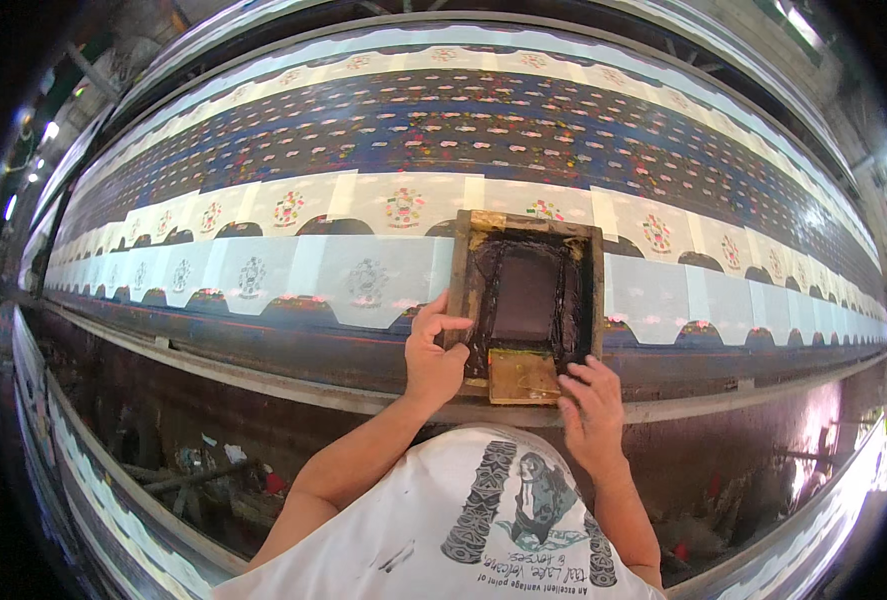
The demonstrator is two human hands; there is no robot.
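Observation:
A wooden screen-printing frame [593, 290], dark with ink inside, lies across the row of pale blue cloth pieces in front of me. At its near end rests a flat wooden squeegee [523, 378], and the mesh window shows beyond it. My left hand [435, 355] grips the frame's left side, index finger and thumb reaching over the edge. Around the near right corner curl the fingers of my right hand [593, 405], their tips close against the squeegee's right end. The frame hides the cloth beneath it.
Pale blue pieces [308, 265] with grey crests lie along the long table's near side. Behind them run cream pieces [423, 190] with coloured crests. A ledge [333, 398] edges the table near my body; below it are a dark gap and scraps [235, 454].

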